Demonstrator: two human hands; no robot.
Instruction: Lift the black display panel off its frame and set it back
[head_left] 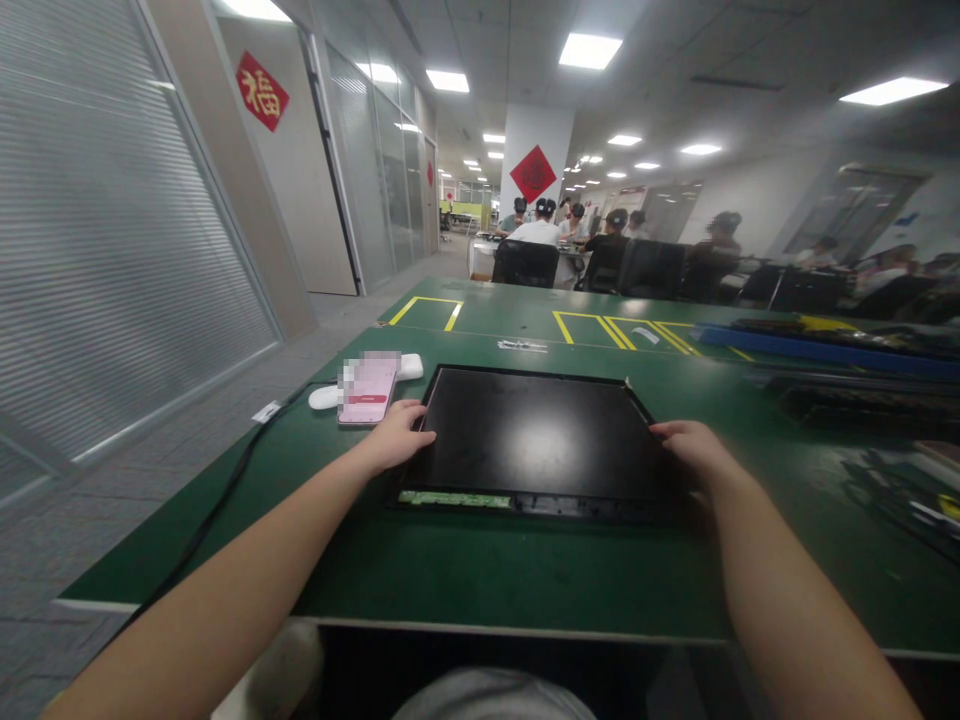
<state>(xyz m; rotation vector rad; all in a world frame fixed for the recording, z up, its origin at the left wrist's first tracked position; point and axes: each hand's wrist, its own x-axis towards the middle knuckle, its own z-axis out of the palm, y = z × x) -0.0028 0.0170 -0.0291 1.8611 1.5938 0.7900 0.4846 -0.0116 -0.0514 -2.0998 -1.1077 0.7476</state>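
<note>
A person's two bare hands, set well apart, gripped a black screen (532, 430) by opposite sides above a green table (487, 570); whether it lay fully flat on the surface could not be told. The left hand (401, 437) pinched the left side, its thumb along the margin, while the right hand (694, 452) clasped the right side, its lower fingers blurred. A pale glare spread across the screen's dark face, and a green strip (454, 499), apparently a circuit board, ran along the left part of the near edge. Just beside the left hand, a phone (367, 390) with a pink display, partly pixelated, rested against a white object (324, 399), and a black cable (240, 460) trailed along that side of the table. Beyond the screen lay a small packet (523, 346), its contents too small to make out, and yellow tape (426, 299) marked outlines near the far edge. To the right, what looked like a shallow blue tray (825, 350) carried dark parts and something yellow, all too blurred to identify; loose cables (885, 495) lay tangled nearer the person. In the background, people (536, 230) in dark caps sat near black chairs (525, 264).
</note>
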